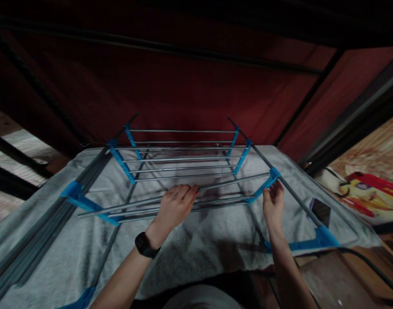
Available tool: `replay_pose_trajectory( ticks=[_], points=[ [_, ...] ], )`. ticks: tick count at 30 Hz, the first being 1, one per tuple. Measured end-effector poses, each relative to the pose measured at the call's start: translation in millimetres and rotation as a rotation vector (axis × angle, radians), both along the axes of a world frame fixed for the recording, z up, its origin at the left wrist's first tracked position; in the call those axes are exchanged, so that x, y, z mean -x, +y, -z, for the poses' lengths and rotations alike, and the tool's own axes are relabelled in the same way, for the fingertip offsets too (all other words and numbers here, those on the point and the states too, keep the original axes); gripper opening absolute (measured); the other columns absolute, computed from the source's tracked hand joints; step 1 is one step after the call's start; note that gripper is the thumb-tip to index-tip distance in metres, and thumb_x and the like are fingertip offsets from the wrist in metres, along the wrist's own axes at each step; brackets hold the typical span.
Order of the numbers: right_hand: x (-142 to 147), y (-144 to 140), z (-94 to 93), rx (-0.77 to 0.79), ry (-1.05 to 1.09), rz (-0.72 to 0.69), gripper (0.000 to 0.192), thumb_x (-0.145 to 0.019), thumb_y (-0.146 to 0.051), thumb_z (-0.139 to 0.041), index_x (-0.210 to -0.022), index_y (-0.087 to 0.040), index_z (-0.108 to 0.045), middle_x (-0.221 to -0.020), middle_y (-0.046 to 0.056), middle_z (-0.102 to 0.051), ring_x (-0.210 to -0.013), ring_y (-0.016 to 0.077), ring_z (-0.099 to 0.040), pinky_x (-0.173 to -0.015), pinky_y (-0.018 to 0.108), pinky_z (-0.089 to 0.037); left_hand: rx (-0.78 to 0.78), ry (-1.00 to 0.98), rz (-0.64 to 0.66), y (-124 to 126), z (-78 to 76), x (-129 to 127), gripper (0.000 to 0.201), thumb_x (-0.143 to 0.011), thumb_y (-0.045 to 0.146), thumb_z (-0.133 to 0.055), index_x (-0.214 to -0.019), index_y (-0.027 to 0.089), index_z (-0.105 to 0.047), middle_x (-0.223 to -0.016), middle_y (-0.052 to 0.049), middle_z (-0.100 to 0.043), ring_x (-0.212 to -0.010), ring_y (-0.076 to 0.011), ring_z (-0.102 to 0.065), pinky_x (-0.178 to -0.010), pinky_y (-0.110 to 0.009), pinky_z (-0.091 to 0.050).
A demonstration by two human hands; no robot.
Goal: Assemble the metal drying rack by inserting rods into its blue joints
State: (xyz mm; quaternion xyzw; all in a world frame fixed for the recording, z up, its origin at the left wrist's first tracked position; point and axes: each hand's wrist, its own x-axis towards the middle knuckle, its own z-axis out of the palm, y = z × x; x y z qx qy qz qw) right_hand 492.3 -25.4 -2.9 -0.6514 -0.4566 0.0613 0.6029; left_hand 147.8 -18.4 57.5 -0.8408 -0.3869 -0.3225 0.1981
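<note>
A: Head view, where was the rack?
B: Drying rack [183, 171] lay on a grey blanket [215, 240], grey rods running across between blue brackets. Red wall [183, 86] behind it.
A: Left hand?
B: Left hand [175, 208] was palm down on the near rods, fingers [186, 192] extended together over them, pressing flat. Black watch [145, 245] on that wrist.
A: Right hand?
B: Right hand [273, 204] was at the blue bracket [263, 186] on the right side, fingers curled around it. Couldn't tell how tight the grip was.
A: Anything else nearby?
B: Dark phone [321, 211] lay on the blanket just beside the rack's right rail. Black cable [370, 262] ran along the lower right.
</note>
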Motion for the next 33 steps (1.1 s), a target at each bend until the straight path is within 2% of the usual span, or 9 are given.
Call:
replay_pose_trajectory(
  ticks=[5,12,19,33],
  points=[
    [-4,4,-6.2,-0.007,0.019,0.000,0.052,-0.087,-0.053,-0.051,-0.130,-0.023,-0.052,-0.127,0.015,-0.062,-0.115,0.0271,-0.060,-0.102,0.045,-0.047,-0.007,0.012,0.032,2,1.7,-7,0.018,-0.097,0.021,-0.055,-0.113,0.018,-0.063,-0.083,-0.004,-0.067,-0.076,-0.0185,-0.063,-0.071,-0.034,-0.048],
    [-9,11,0.7,-0.057,0.099,-0.016,0.053,-0.085,-0.053,-0.055,-0.129,-0.021,-0.055,-0.126,0.015,-0.064,-0.115,0.0272,-0.062,-0.103,0.048,-0.046,-0.012,-0.002,0.060,5,1.3,-10,0.017,-0.097,0.022,-0.058,-0.111,0.018,-0.064,-0.084,-0.004,-0.068,-0.076,-0.0179,-0.064,-0.070,-0.032,-0.047],
    [-13,14,5.4,-0.099,0.204,-0.028,0.049,-0.080,-0.050,-0.064,-0.119,-0.021,-0.061,-0.119,0.012,-0.068,-0.110,0.0263,-0.065,-0.104,0.047,-0.047,-0.044,-0.009,0.074,5,0.2,-11,0.017,-0.094,0.020,-0.061,-0.111,0.016,-0.064,-0.082,-0.003,-0.068,-0.073,-0.0181,-0.063,-0.070,-0.033,-0.048],
    [-11,12,-0.9,-0.097,0.242,-0.037,0.057,-0.078,-0.051,-0.066,-0.124,-0.018,-0.060,-0.121,0.014,-0.067,-0.112,0.0264,-0.064,-0.104,0.046,-0.047,-0.035,-0.019,0.048,2,1.3,-11,0.017,-0.095,0.022,-0.061,-0.111,0.017,-0.065,-0.082,-0.003,-0.068,-0.072,-0.0169,-0.062,-0.068,-0.032,-0.048]
  ],
)
